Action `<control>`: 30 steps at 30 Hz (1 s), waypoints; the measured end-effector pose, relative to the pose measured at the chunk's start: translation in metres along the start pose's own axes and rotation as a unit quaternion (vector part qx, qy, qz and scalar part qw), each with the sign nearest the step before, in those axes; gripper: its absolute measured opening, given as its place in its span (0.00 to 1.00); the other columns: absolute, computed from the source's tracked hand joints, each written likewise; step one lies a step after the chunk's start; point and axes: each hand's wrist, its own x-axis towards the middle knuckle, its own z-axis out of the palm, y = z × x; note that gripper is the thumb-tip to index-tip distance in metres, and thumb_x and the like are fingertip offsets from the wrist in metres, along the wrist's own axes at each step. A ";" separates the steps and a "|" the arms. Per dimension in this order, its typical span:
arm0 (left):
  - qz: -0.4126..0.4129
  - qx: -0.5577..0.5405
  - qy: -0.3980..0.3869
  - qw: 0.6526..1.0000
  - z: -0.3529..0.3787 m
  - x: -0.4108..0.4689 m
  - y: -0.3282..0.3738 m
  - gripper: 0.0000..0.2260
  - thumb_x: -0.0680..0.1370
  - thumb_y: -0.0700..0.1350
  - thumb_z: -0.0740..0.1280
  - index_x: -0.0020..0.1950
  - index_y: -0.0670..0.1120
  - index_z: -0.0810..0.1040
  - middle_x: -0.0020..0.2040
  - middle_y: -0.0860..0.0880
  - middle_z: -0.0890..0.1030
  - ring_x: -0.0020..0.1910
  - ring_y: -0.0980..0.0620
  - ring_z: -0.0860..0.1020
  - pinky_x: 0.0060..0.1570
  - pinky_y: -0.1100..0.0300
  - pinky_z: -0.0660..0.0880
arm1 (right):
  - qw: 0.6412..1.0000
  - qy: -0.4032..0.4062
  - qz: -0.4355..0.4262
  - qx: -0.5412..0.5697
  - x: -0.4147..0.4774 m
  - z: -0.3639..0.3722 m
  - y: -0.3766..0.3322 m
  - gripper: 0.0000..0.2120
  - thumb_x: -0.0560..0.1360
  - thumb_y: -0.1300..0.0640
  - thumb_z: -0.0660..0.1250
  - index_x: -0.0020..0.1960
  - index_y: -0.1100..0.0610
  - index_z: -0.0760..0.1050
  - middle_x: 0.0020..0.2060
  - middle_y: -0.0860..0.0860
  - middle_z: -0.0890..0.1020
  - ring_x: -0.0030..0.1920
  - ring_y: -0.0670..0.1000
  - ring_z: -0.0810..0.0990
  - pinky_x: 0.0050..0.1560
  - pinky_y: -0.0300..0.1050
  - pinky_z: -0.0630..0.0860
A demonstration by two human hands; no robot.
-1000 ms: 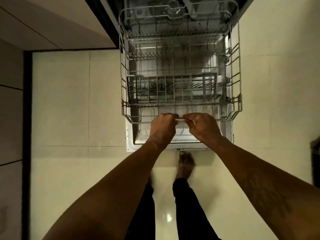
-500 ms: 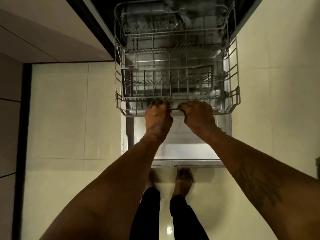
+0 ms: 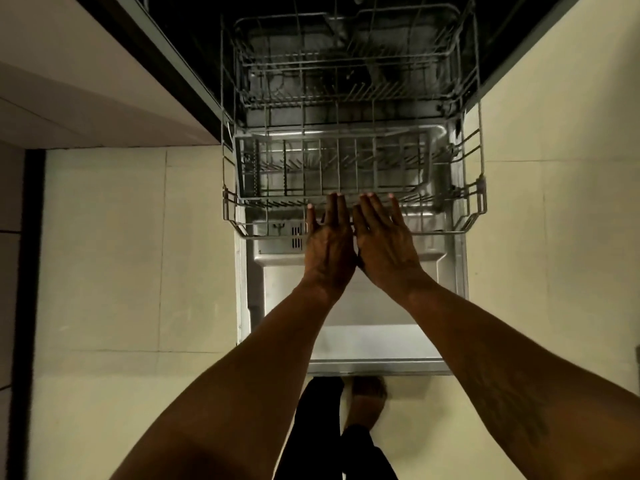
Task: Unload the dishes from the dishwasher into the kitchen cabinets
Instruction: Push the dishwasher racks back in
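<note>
The dishwasher's lower wire rack holds no dishes and sits partly over the open door. Inside it lies a grey cutlery basket, with nothing in it that I can see. A second wire rack sits deeper in the dark tub. My left hand and my right hand lie side by side, fingers straight, pressing on the front rim of the lower rack. Neither hand holds anything.
The open stainless door juts out over the pale tiled floor, its front edge just ahead of my feet. A light cabinet front runs along the upper left, a dark strip down the left edge.
The lower rack has slid back toward the tub, uncovering more of the door. Both hands have let go of the front rail and now press on it with flat fingers.
</note>
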 end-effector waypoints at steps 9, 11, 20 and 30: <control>0.037 -0.075 0.028 0.996 -0.024 0.071 -0.027 0.25 0.82 0.50 0.61 0.78 0.47 0.65 0.83 0.42 0.46 0.82 0.41 0.44 0.76 0.32 0.52 | 0.993 0.078 -0.006 0.085 0.018 0.012 0.008 0.34 0.80 0.60 0.60 0.81 0.63 0.49 0.80 0.61 0.49 0.80 0.59 0.44 0.79 0.59 0.50; 0.022 -0.131 0.020 0.991 -0.031 0.080 -0.033 0.30 0.80 0.51 0.64 0.81 0.45 0.60 0.83 0.42 0.46 0.79 0.38 0.59 0.69 0.36 0.70 | 0.989 0.095 0.009 0.110 0.030 0.008 0.004 0.26 0.84 0.56 0.48 0.81 0.61 0.50 0.80 0.60 0.50 0.80 0.59 0.44 0.79 0.59 0.51; 0.028 -0.062 0.060 0.996 -0.049 0.077 -0.053 0.37 0.80 0.56 0.58 0.83 0.48 0.43 0.84 0.45 0.47 0.82 0.44 0.49 0.80 0.42 0.48 | 0.993 0.049 0.103 0.016 0.095 0.006 0.006 0.44 0.79 0.33 0.55 0.81 0.60 0.42 0.80 0.60 0.43 0.80 0.60 0.42 0.79 0.58 0.46; -0.014 0.006 0.065 0.998 -0.082 0.139 -0.048 0.34 0.84 0.58 0.52 0.83 0.46 0.40 0.83 0.44 0.43 0.82 0.42 0.42 0.79 0.42 0.42 | 0.992 0.070 0.103 0.015 0.161 -0.006 0.033 0.39 0.80 0.34 0.44 0.81 0.58 0.44 0.80 0.59 0.46 0.80 0.59 0.44 0.78 0.60 0.48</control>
